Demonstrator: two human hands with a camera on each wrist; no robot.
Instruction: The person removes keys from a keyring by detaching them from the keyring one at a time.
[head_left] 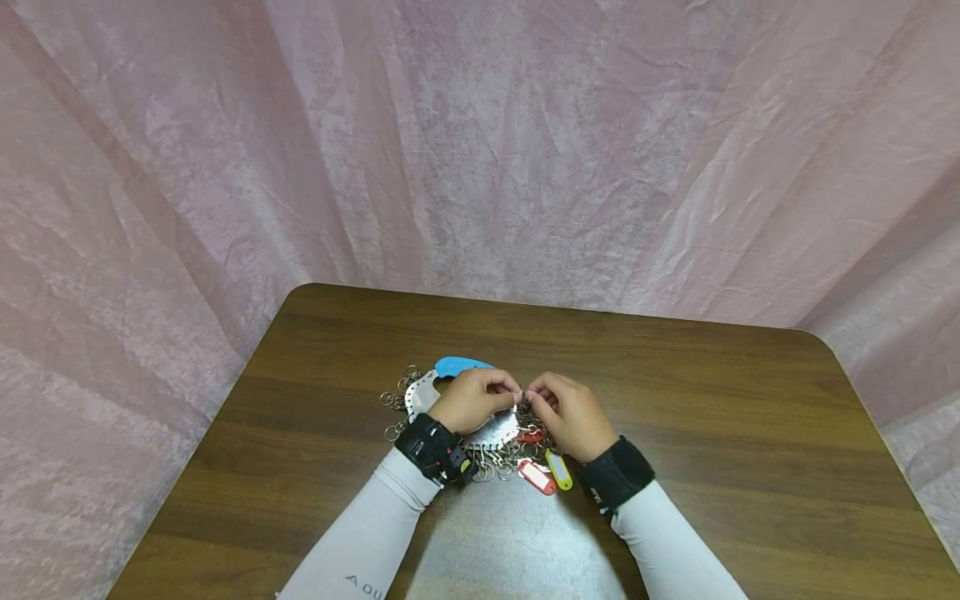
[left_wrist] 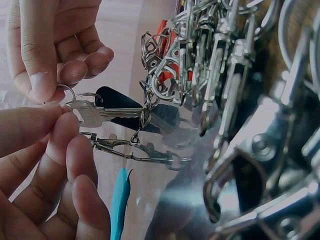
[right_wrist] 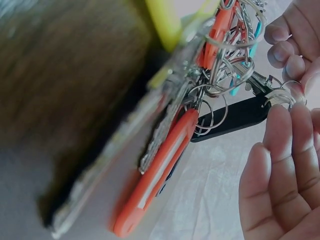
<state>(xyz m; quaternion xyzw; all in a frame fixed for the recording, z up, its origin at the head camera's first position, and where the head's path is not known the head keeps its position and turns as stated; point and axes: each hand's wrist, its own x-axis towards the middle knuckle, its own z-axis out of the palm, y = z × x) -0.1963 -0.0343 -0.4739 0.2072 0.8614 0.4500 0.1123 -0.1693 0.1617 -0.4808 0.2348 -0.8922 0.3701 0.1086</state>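
Both hands meet over the right end of a metal key holder plate (head_left: 495, 433) with a blue handle (head_left: 459, 365). My left hand (head_left: 472, 400) pinches a silver key (left_wrist: 91, 114) by its head, between thumb and forefinger. The fingertips of my right hand (head_left: 573, 417) pinch a thin split ring (left_wrist: 89, 94) at the key's head. A black key tag (right_wrist: 232, 122) hangs on the ring behind the key. Just beside the fingers hangs a snap hook (left_wrist: 112, 146). In the right wrist view, my left hand's fingertips almost meet the right ones.
Several snap hooks (left_wrist: 235, 75) with rings line the plate's edge. A red key tag (head_left: 537, 477) and a yellow key tag (head_left: 559, 470) lie at its lower right. All this is on a brown wooden table (head_left: 720, 400), with a pink curtain (head_left: 525, 150) behind.
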